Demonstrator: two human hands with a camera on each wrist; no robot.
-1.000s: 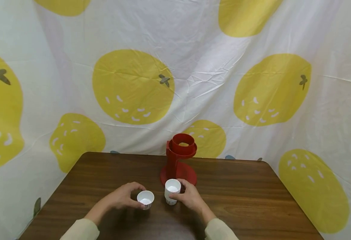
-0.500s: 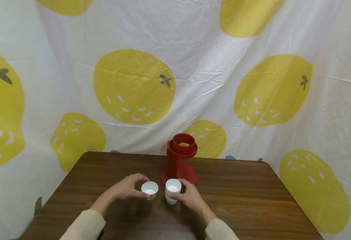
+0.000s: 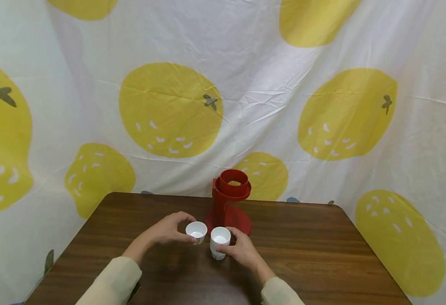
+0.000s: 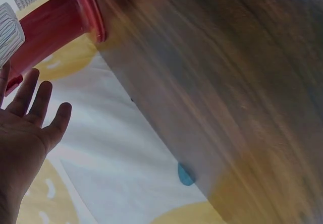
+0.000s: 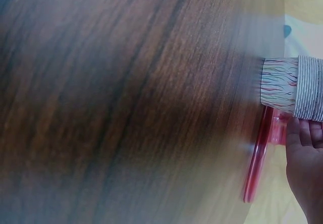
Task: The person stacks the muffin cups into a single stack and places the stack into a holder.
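Between thumb and fingers my left hand [image 3: 169,228] pinches a small white paper cup [image 3: 196,231], raised above the table. Its patterned side [image 4: 9,32] shows at the edge of the left wrist view. Just to the right, my right hand [image 3: 242,249] grips a stack of nested paper cups [image 3: 220,241] standing on the table. In the right wrist view the cup stack [image 5: 280,85] shows many ridged rims and a squiggly line pattern on its lowest cup. The single cup is beside the stack, slightly higher, with a small gap between them.
A red stand [image 3: 219,207] with a round base and a ring-shaped top stands behind the cups. The brown wooden table [image 3: 303,245] ends at a back edge against a white cloth [image 3: 253,76] printed with yellow lemons.
My left hand has lifted the single cup up and to the right, closer to the stack. My right hand and the stack have stayed in place.
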